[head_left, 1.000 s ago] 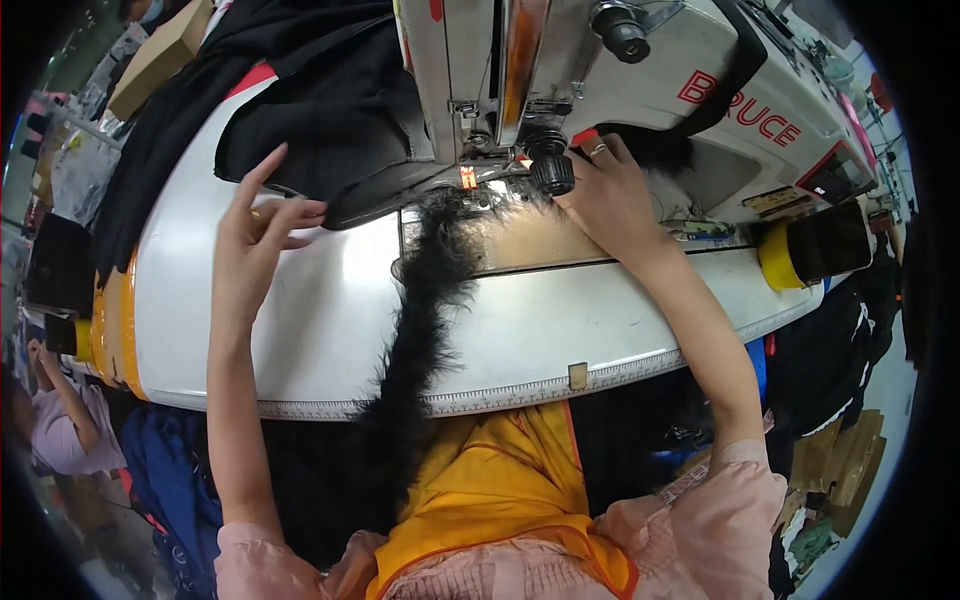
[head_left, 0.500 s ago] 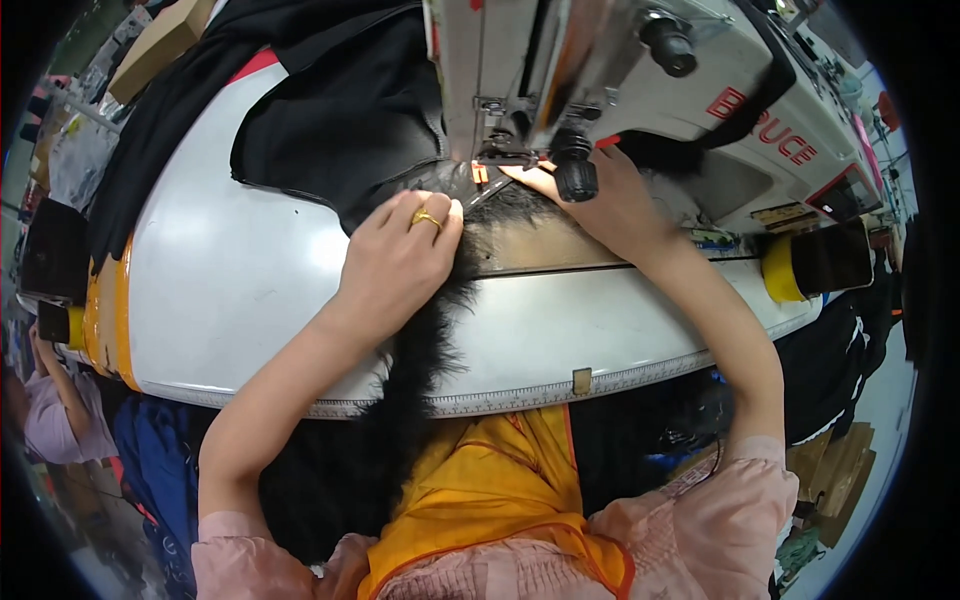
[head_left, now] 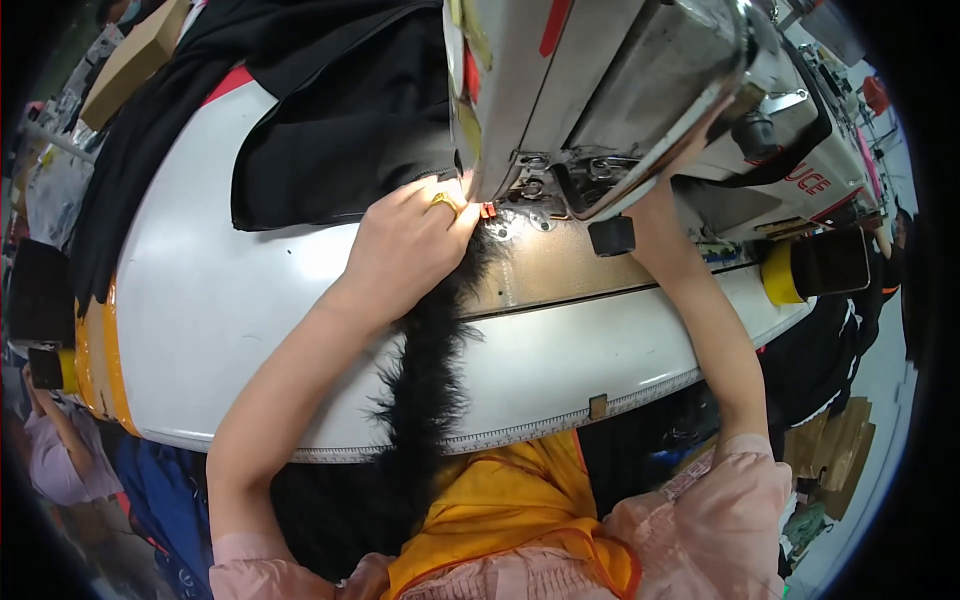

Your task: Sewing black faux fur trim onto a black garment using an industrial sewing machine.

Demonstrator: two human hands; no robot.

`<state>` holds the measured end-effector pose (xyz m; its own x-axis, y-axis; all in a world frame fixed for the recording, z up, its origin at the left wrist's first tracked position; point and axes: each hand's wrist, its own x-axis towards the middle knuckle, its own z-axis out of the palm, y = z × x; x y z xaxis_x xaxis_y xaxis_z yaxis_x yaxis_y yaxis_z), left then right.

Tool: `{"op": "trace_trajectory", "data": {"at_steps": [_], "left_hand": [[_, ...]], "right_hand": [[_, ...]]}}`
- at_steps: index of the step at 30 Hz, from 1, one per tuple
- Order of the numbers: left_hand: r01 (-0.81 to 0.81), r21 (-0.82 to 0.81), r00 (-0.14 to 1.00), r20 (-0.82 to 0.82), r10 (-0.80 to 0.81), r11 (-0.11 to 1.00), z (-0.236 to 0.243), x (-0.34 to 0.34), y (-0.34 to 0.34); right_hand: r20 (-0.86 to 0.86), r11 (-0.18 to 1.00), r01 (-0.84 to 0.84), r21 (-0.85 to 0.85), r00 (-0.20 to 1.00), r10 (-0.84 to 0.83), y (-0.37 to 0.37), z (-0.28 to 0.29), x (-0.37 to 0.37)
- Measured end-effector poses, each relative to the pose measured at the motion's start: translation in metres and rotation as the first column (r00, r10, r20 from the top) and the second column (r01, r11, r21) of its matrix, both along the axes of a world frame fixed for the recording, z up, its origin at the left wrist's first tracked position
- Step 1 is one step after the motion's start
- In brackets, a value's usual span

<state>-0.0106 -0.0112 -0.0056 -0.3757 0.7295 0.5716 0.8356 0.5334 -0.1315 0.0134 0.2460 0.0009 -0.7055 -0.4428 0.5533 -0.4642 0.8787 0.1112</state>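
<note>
A white sewing machine [head_left: 520, 90] stands over the table, its needle area lit. Just left of the needle area my left hand [head_left: 410, 240], with a gold ring, is closed on a black feather trim [head_left: 425, 390]. The trim hangs from under the hand over the table's front edge to my lap. Black cloth [head_left: 340, 150] lies flat beyond that hand, partly under it. My right hand [head_left: 655, 220] is raised beside the machine head, to the right of the needle. Machine parts and blur hide its fingers, so I cannot tell what they touch.
A measuring tape [head_left: 530, 425] runs along the front edge of the white table [head_left: 240, 330]. Black boxy objects with yellow bands, one of them [head_left: 785, 270], stand at both ends. More black fabric [head_left: 150, 150] drapes along the far left. A cardboard box [head_left: 135, 65] lies behind it.
My right hand has left the cloth by the needle and moved up beside the machine head. The view has shifted closer to the machine. My left hand stays near the needle.
</note>
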Motion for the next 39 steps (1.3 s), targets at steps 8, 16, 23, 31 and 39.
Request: {"op": "trace_trajectory", "data": {"at_steps": [8,16,23,31,39], "left_hand": [[0.015,-0.093,0.996,0.09,-0.006,0.996,0.005,-0.003,-0.002],[0.056,-0.01,0.998,0.0,-0.057,0.998,0.002,0.003,-0.004],[0.049,0.078,0.998,-0.049,-0.045,0.996,-0.003,-0.002,-0.002],[-0.067,-0.065,0.984,0.163,0.077,0.996,0.01,0.021,-0.018],[0.017,-0.024,0.999,0.046,-0.016,1.0,0.008,0.028,-0.007]], "right_hand": [[0.089,0.999,0.042,-0.004,0.995,-0.042,0.006,0.0,0.004],[0.083,0.998,-0.031,0.052,0.996,0.027,0.004,0.008,0.013],[0.066,0.982,-0.118,0.146,0.992,0.109,-0.012,0.008,0.009],[-0.054,0.919,-0.343,0.195,0.932,0.36,-0.014,0.0,0.003],[0.062,0.974,-0.121,0.192,0.992,0.111,-0.017,0.005,0.003]]}}
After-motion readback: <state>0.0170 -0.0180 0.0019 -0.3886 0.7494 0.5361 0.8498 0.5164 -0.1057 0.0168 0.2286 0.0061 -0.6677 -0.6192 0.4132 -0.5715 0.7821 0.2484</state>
